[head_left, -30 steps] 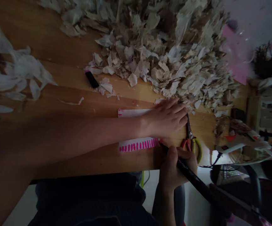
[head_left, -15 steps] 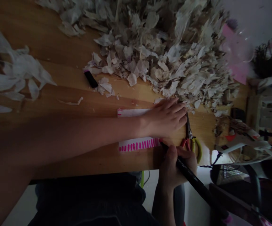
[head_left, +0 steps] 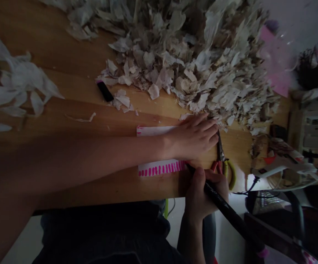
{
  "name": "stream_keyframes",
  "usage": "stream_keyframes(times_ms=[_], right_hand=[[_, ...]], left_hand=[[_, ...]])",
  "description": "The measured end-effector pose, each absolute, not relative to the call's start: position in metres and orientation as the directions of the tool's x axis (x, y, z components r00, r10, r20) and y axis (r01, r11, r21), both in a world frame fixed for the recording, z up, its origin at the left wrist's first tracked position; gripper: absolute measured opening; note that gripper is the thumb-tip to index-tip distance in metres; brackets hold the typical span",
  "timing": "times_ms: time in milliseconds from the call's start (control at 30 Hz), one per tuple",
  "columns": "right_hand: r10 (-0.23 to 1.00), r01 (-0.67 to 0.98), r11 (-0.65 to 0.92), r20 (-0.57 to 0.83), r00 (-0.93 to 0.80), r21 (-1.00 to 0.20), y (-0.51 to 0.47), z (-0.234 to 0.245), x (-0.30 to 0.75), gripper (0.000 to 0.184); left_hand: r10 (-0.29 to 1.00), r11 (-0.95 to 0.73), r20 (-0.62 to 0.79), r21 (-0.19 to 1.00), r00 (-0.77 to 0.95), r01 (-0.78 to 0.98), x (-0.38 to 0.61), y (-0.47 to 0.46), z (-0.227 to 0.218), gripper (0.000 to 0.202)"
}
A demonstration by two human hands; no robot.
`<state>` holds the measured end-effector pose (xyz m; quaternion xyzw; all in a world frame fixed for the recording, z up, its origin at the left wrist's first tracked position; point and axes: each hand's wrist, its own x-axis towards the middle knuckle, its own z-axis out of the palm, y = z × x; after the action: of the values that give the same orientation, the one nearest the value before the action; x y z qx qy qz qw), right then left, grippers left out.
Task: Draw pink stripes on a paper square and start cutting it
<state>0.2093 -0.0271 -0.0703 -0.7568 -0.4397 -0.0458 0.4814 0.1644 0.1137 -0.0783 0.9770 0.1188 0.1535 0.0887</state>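
A white paper strip (head_left: 159,168) with a row of pink marks along its near edge lies on the wooden table (head_left: 73,69). My left hand (head_left: 196,138) lies flat on the strip with the fingers stretched out, pressing it down. My right hand (head_left: 207,194) is closed round a long black marker (head_left: 225,211), whose tip touches the strip at the end of the pink row.
A big heap of torn paper scraps (head_left: 197,55) fills the far side. A black marker cap (head_left: 105,91) lies by it. Scissors with red and green handles (head_left: 223,161) lie just right of my left hand. A glue gun (head_left: 282,167) and clutter sit at right. White scraps (head_left: 13,88) lie at left.
The marker tip has crept slightly left and up along the strip's edge. My left hand stays put.
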Motion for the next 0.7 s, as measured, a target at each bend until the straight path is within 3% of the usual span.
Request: stream_keyframes(times_ms=[333, 700], right_hand=[[0.661, 0.765, -0.160, 0.508, 0.552, -0.624, -0.039, -0.079, 0.219, 0.025], [0.625, 0.733, -0.185, 0.497, 0.602, -0.655, -0.044, -0.080, 0.219, 0.030]], left_hand=[[0.264, -0.952, 0.301, 0.233, 0.916, 0.198, 0.165, 0.114, -0.080, 0.046], [0.252, -0.954, 0.315, 0.239, 0.915, 0.181, 0.164, 0.113, -0.082, 0.045]])
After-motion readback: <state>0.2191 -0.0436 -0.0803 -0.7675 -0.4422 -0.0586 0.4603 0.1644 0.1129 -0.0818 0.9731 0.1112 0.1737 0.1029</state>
